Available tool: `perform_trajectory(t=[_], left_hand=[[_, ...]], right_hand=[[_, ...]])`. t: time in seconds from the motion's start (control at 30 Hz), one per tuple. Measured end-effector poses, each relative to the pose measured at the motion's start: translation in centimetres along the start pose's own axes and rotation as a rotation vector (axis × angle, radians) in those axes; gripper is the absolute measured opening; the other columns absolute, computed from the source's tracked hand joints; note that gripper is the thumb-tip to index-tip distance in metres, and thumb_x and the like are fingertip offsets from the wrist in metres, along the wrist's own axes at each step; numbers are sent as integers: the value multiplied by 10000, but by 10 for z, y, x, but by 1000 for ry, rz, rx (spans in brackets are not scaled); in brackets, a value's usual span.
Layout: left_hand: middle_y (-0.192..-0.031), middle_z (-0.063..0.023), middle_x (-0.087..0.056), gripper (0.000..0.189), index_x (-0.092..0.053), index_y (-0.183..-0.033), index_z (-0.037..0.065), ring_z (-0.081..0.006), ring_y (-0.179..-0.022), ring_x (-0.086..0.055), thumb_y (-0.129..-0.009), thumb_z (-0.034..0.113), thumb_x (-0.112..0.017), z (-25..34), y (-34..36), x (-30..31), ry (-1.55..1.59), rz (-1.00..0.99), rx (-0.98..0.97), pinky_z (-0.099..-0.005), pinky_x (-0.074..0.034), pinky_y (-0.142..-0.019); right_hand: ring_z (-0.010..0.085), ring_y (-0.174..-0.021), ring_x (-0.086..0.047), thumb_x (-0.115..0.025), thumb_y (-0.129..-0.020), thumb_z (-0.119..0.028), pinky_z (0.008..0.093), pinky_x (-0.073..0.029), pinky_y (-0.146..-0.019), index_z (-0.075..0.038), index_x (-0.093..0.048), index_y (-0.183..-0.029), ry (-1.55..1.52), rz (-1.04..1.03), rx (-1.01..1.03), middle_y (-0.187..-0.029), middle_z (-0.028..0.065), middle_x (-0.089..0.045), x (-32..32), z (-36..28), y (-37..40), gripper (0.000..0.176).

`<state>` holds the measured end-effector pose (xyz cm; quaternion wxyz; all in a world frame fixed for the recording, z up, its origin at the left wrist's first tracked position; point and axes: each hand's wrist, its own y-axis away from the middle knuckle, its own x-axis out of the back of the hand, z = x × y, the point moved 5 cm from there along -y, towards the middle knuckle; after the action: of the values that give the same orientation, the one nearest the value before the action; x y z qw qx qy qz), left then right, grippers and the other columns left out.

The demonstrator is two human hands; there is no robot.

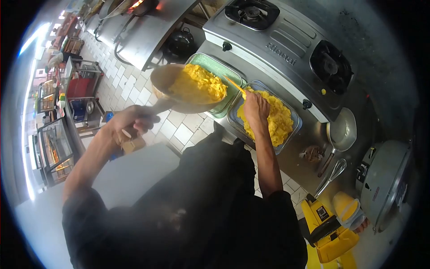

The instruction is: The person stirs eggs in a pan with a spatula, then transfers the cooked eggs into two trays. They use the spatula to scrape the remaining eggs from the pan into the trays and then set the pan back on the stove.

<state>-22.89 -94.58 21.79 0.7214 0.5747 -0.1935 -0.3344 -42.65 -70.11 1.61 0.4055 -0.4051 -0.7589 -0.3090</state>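
Nearest us, our left hand (134,122) is clenched round the handle of a pan (163,78) of scrambled egg (199,85), held tilted just beside the glass tray (297,119), apparently so the egg slides toward it. Our right hand (256,107) hangs over the tray, gripping a yellow spatula (234,84) that reaches to the pan's lip; beyond the tray stands the stove (277,45).

Left hand (133,122) is clenching in a closed fist at the left, elbow bending; right hand (256,106) is gripping, fingers closed, forearm reaching far.
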Motion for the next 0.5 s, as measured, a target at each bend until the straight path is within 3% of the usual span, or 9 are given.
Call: perform_trajectory(t=[0.03,0.13,0.2,0.27,0.3,0.33,0.4,0.43,0.5], left_hand=[[-875,-70,-483,289,-380,-1258,-46,2,-507,-410,-995,45,-462,5,4,-7,36,-112,-19,-117,-397,-345],[-895,-93,-492,187,-410,-1154,-16,-4,-560,-431,-977,9,-467,23,29,-34,-183,-98,-198,-110,-423,-388],[-914,-111,-498,107,-460,-1077,-9,-14,-599,-437,-993,58,-449,31,21,-20,-179,-190,-202,-132,-406,-402],[-905,-108,-508,293,-505,-1000,-1,-46,-586,-438,-1018,275,-407,43,21,-17,-312,-270,-334,-181,-380,-397],[-825,-106,-554,584,-574,-996,5,-128,-574,-508,-983,564,-409,50,29,-23,-323,-295,-340,-218,-459,-495],[-825,-106,-554,584,-574,-996,5,-128,-574,-508,-983,564,-409,55,31,-28,-325,-298,-341,-218,-459,-495],[-791,-95,-550,831,-566,-997,1,-174,-570,-572,-893,793,-335,69,37,-42,-311,-502,-505,-229,-485,-502],[-759,-77,-529,1001,-538,-1034,6,-171,-563,-599,-738,940,-333,74,34,-40,-353,-509,-552,-232,-498,-501],[-747,-65,-520,1023,-520,-1057,8,-156,-558,-591,-702,954,-366,77,24,-37,-499,-539,-650,-230,-493,-499]], right_hand=[[359,-951,-657,-461,-928,-134,471,-507,-812,-89,-676,-1099,25,-61,-36,-967,161,-668,-8,4,-5,278],[362,-962,-656,-463,-935,-132,469,-506,-820,-71,-671,-1066,42,-94,-19,-979,168,-668,-3,3,-7,254],[363,-960,-658,-465,-938,-132,464,-510,-816,-64,-669,-1048,39,-73,-10,-979,170,-671,-5,6,-8,242],[363,-958,-660,-467,-941,-132,460,-513,-813,-58,-667,-1031,36,-44,-6,-978,172,-673,-3,7,-10,232],[365,-953,-662,-471,-943,-133,459,-517,-807,-57,-666,-1029,31,-49,-8,-978,172,-675,-3,7,-10,226],[366,-949,-664,-475,-945,-135,459,-520,-802,-56,-665,-1028,26,-52,-12,-978,173,-677,-3,6,-10,221],[368,-943,-665,-481,-943,-138,463,-522,-797,-59,-665,-1029,40,-63,-26,-970,172,-677,1,1,-8,219],[369,-937,-667,-487,-941,-141,466,-524,-792,-63,-666,-1031,51,-71,-36,-963,172,-678,3,0,-8,216],[370,-932,-666,-491,-939,-143,469,-523,-790,-65,-665,-1024,47,-36,-39,-958,171,-677,0,2,-8,209]])
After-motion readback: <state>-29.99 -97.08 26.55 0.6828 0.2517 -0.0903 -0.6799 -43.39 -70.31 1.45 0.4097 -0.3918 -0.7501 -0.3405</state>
